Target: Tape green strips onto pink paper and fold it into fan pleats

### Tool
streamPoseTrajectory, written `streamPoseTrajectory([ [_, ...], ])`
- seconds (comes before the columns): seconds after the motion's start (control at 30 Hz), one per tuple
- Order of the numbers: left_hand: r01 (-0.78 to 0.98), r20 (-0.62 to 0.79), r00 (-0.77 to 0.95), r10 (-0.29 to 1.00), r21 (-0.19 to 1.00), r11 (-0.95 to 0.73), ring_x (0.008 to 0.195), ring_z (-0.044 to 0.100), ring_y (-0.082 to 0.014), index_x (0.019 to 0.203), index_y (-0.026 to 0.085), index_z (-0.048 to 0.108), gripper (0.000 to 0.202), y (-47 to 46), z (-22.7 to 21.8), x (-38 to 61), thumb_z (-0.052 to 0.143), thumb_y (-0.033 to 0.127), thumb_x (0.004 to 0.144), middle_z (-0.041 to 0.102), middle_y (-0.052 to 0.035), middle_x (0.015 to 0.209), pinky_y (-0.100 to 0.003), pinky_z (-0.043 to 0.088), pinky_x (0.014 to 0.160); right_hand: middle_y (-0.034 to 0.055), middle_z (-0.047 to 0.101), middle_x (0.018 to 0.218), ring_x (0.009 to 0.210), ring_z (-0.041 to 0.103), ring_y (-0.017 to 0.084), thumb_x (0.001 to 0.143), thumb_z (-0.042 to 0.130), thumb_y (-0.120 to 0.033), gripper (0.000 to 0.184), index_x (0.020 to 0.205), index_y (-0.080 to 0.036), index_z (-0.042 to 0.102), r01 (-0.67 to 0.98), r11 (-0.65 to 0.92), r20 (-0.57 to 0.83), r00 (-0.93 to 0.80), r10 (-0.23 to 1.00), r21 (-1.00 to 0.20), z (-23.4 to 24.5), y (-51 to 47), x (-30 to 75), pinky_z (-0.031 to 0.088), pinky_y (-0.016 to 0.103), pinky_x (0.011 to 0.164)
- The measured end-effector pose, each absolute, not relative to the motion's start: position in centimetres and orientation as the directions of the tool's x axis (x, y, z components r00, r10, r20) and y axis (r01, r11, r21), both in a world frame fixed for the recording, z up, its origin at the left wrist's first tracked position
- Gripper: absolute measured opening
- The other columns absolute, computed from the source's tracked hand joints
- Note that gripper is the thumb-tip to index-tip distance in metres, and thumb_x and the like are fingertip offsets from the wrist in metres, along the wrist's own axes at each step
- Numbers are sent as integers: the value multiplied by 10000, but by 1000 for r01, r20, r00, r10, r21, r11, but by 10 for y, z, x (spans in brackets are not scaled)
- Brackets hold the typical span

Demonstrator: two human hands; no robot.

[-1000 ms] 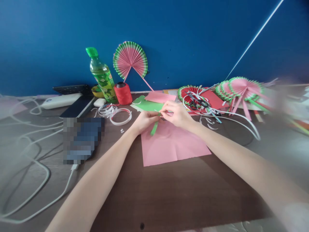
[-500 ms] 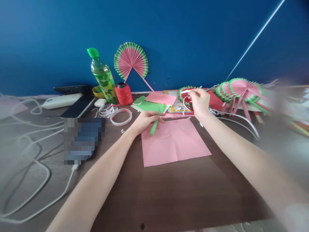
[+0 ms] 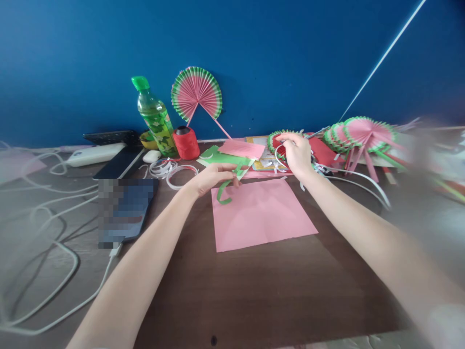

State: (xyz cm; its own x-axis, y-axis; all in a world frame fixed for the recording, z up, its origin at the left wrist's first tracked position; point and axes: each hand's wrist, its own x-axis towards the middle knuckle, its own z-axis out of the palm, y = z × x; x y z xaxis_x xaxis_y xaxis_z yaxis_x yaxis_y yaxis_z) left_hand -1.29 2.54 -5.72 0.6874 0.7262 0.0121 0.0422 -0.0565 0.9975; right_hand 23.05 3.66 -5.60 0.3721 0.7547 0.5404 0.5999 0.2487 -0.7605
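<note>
My left hand (image 3: 215,177) pinches a narrow green paper strip (image 3: 222,198), whose lower end curls over the upper left of a pink paper sheet (image 3: 265,218). The sheet lies flat on the table with faint creases. Over the cluttered papers at the back, my right hand (image 3: 298,154) hangs with its index finger stretched to the left and nothing visible in it. Just behind its fingers is a red and green pleated fan (image 3: 274,140). Small white strips (image 3: 279,167) lie below the fingers, on the stack of papers. Green sheets (image 3: 221,156) and a pleated pink piece (image 3: 242,148) sit behind my left hand.
A pink and green fan (image 3: 196,92) leans on the blue wall, near a green bottle (image 3: 156,118) and a red thread spool (image 3: 186,143). More fans (image 3: 370,132) stand at right. A phone (image 3: 127,211), white cables (image 3: 74,261) and tape rolls (image 3: 179,177) occupy the left.
The white strip that was in my right fingers has left them, and that hand has opened slightly. The green strip in my left hand has shifted left and curled more.
</note>
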Motion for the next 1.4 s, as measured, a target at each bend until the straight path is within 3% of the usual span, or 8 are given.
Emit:
streamPoseTrajectory([
  [0.13, 45, 12, 737, 676, 997, -66, 724, 616, -152, 1045, 114, 651, 309, 21, -39, -19, 549, 171, 759, 632, -14, 614, -342, 425, 832, 41, 674, 746, 749, 623, 174, 676, 420, -138, 212, 710, -165, 627, 373, 288, 391, 239, 889, -882, -46, 29, 221, 452, 293, 695],
  [0.2, 60, -15, 763, 646, 997, -48, 681, 614, -147, 1089, 122, 632, 345, 18, -29, -21, 528, 155, 762, 580, 14, 542, -333, 440, 789, 32, 657, 656, 609, 606, 149, 714, 449, -187, 183, 758, -159, 624, 151, 200, 200, -22, 980, -968, -39, 24, 214, 435, 261, 581],
  [0.3, 70, -20, 779, 627, 996, -55, 586, 591, -132, 993, 106, 666, 296, 14, -17, -22, 512, 137, 743, 494, 38, 465, -310, 463, 710, 48, 665, 638, 553, 600, 145, 787, 466, -296, 214, 820, -146, 616, -3, -36, -30, -446, 894, -999, -29, 13, 203, 432, 248, 525],
  [0.4, 95, -43, 785, 618, 994, -51, 468, 521, -100, 855, 95, 678, 226, 10, -8, -21, 495, 130, 728, 442, 49, 438, -296, 479, 622, 56, 676, 640, 516, 602, 141, 840, 436, -443, 343, 806, -145, 603, -23, -143, -102, -589, 801, -989, -20, 3, 194, 445, 244, 495],
  [0.57, 283, -128, 760, 637, 947, -149, 404, 441, -69, 748, 111, 650, 165, 3, 5, -18, 488, 128, 718, 464, 40, 449, -238, 448, 508, 41, 638, 540, 418, 563, 120, 779, 491, -592, 465, 688, -144, 576, -19, -58, -38, -547, 837, -998, -12, -6, 188, 415, 218, 406],
  [0.83, 488, -162, 701, 695, 819, -302, 466, 506, -101, 832, 153, 675, 194, 2, 10, -13, 522, 233, 744, 565, 12, 525, -244, 437, 554, 55, 678, 705, 589, 635, 143, 712, 646, -272, 138, 731, -155, 576, 97, -58, -94, -424, 901, -994, -11, -5, 192, 460, 215, 477],
  [1.03, 515, -234, 606, 760, 844, -151, 531, 566, -141, 920, 145, 683, 383, 9, 6, -19, 466, 436, 797, 629, -32, 648, -247, 412, 522, 31, 645, 668, 603, 615, 116, 695, 661, -211, 91, 708, -140, 605, 118, 40, 3, -304, 953, -992, -11, 2, 204, 469, 225, 556],
  [1.4, 605, -382, 577, 722, 794, -63, 617, 534, -106, 845, 164, 704, 281, 25, -17, -34, 691, 282, 590, 621, -14, 690, -207, 426, 567, 27, 654, 599, 551, 617, 130, 620, 740, -241, 121, 651, -159, 656, 448, 78, -53, -273, 961, -891, -18, 13, 222, 491, 236, 508],
])
